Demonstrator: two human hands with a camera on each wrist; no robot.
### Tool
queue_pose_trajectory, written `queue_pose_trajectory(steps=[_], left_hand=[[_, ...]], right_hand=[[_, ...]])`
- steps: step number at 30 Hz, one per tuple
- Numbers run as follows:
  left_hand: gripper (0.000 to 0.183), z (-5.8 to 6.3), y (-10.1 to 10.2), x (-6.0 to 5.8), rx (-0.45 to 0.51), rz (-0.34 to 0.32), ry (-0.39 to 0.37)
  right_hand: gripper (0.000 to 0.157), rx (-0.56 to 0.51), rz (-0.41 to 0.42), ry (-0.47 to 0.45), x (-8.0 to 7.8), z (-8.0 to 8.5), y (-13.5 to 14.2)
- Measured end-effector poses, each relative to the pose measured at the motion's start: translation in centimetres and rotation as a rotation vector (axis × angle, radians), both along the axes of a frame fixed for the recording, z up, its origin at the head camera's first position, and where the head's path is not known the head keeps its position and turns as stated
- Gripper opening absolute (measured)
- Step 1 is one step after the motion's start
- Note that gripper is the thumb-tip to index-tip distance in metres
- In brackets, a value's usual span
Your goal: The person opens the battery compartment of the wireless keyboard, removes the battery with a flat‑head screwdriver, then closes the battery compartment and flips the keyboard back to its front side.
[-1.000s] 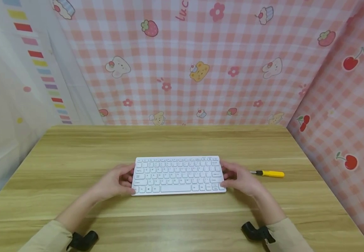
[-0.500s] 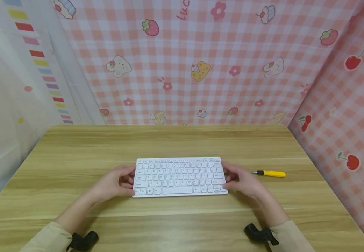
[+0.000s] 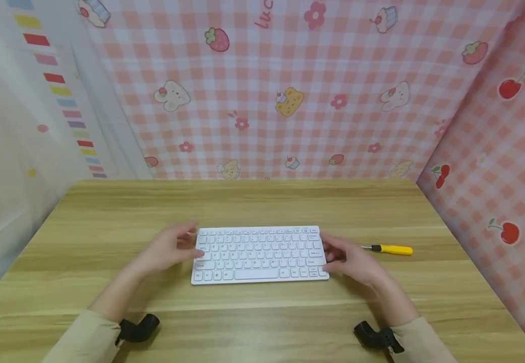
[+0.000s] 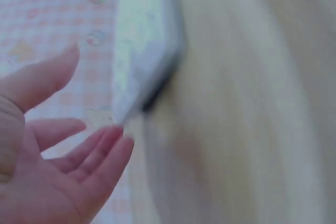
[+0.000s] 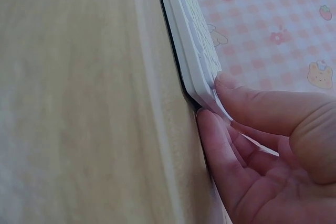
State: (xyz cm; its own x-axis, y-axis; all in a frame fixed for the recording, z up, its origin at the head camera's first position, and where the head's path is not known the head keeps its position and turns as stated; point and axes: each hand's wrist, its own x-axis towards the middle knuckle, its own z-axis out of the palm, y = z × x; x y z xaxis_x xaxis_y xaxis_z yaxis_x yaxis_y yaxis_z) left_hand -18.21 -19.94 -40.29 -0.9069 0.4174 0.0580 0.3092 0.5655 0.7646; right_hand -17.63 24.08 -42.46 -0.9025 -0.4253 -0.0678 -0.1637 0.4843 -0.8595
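The white compact keyboard [image 3: 260, 254], likely light and stiff, suits end grips: the right hand [image 3: 352, 259] pinches it between thumb and fingers; the left hand's [image 3: 167, 249] blurred fingers seem released.

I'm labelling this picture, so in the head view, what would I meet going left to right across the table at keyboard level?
Left hand, keyboard, right hand, yellow tool.

- Table [image 3: 253, 199]: wood-grain top.
- Yellow-handled tool [image 3: 395, 249]: metal shaft, lying on the table at right.
- Rear cloth [image 3: 262, 65]: pink-and-white check, cartoon prints.
- Left cloth [image 3: 17, 151]: white, strip of coloured blocks.
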Motion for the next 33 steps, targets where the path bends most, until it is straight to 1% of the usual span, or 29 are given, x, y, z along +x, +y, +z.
queue_pose_trajectory(steps=[1, 3, 5, 6, 7, 9, 11, 14, 17, 21, 23, 26, 30, 33], left_hand=[[0.077, 0.2, 0.4, -0.1, -0.004, 0.024, 0.018], [0.076, 0.4, 1.3, -0.4, -0.020, 0.049, 0.075], [0.074, 0.6, 2.5, -0.5, -0.019, 0.056, 0.119], [0.074, 0.5, 3.1, -0.6, -0.017, 0.049, 0.142], [0.073, 0.5, 3.8, -0.7, -0.008, 0.041, 0.160], [0.073, 0.5, 5.3, -0.7, 0.021, 0.023, 0.162], [0.075, 0.4, 6.8, -0.7, 0.053, 0.004, 0.148], [0.079, 0.4, 9.0, -0.7, 0.070, -0.017, 0.131], [0.083, 0.5, 11.1, -0.7, 0.042, -0.048, 0.140], [0.088, 0.4, 13.8, -0.8, -0.008, -0.111, 0.186], [0.090, 0.3, 15.1, -0.8, -0.009, -0.144, 0.204], [0.094, 0.0, 16.8, -0.9, -0.011, -0.185, 0.203], [0.102, -0.6, 18.8, -1.0, -0.055, -0.219, 0.223], [0.107, -0.9, 20.0, -1.0, -0.104, -0.232, 0.275]], right_hand=[[0.077, -0.005, 0.005, 0.000, 0.0, 0.1, 0.0], [0.077, -0.012, 0.012, -0.001, 0.0, 0.1, -0.1], [0.077, -0.011, 0.010, 0.001, 0.1, 0.1, -0.1], [0.077, -0.008, 0.012, 0.007, 0.1, 0.0, -0.1], [0.077, -0.009, 0.015, 0.011, 0.1, -0.1, 0.0], [0.076, -0.004, 0.016, 0.022, 0.1, -0.2, 0.0], [0.076, -0.004, 0.016, 0.029, 0.2, -0.3, 0.0], [0.075, -0.011, 0.018, 0.035, 0.2, -0.3, 0.0], [0.075, -0.026, 0.024, 0.032, 0.2, -0.3, -0.1], [0.075, -0.040, 0.015, 0.029, 0.2, -0.4, -0.2], [0.075, -0.037, 0.009, 0.037, 0.1, -0.4, -0.1], [0.073, -0.016, 0.013, 0.055, 0.1, -0.4, 0.0], [0.062, 0.034, -0.001, 0.078, 0.4, 0.4, 0.6], [0.052, 0.065, -0.049, 0.097, 0.7, 1.6, 1.4]])
